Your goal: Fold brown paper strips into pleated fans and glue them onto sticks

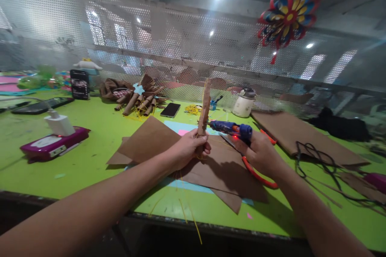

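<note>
My left hand (pixel 190 147) is closed around the lower end of a rolled brown paper stick (pixel 205 106), holding it upright above the table. My right hand (pixel 261 151) grips a blue glue gun (pixel 231 128), whose nozzle points left and touches the stick at mid-height. Both hands hover over loose brown paper sheets (pixel 152 138) lying on the green table (pixel 99 132). Orange-handled scissors (pixel 259 176) lie under my right wrist.
A heap of rolled brown paper pieces (pixel 135 96) and a black phone (pixel 170 110) lie further back. A magenta box with a white charger (pixel 54 141) sits left. More brown sheets (pixel 298 134) and a black cord (pixel 319 160) lie right. A perforated screen (pixel 181 44) closes the back.
</note>
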Demonstrator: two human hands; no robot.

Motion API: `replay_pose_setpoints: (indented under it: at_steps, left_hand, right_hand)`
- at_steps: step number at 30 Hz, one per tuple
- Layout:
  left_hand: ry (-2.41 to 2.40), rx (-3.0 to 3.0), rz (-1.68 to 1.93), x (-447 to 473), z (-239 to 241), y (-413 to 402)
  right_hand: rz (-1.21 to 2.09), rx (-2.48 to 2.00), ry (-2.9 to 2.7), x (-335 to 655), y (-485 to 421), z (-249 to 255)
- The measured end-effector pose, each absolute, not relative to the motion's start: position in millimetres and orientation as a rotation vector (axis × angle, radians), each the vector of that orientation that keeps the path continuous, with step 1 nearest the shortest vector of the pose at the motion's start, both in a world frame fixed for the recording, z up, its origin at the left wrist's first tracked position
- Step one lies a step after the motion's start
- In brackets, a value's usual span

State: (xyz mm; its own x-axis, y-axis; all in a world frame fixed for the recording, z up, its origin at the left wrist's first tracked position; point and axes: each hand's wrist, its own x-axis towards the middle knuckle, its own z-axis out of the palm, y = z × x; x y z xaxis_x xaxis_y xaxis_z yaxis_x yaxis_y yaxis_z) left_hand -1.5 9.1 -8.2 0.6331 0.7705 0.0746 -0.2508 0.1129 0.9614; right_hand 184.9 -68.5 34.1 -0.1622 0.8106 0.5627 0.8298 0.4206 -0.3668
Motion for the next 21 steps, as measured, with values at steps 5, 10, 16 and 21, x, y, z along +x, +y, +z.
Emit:
replay_pose_setpoints:
  at_steps: [5, 10, 16, 21]
  left_hand:
    - [0.498, 1.231, 0.795, -1.8, -7.8, 7.7]
    - [0.478, 1.212, 0.788, -2.0, -9.6, 7.4]
    - [0.488, 1.218, 0.780, -2.0, -10.3, 8.0]
    - [0.473, 1.218, 0.783, -2.4, -11.5, 8.5]
  right_hand:
    - [-0.053, -1.405, -1.963, 185.5, -68.1, 33.9]
    - [-0.054, -1.396, -1.952, 185.0, -68.0, 33.8]
    - [-0.060, -1.392, -1.942, 184.6, -68.6, 34.0]
    - [-0.066, -1.391, -1.948, 184.7, -68.3, 33.6]
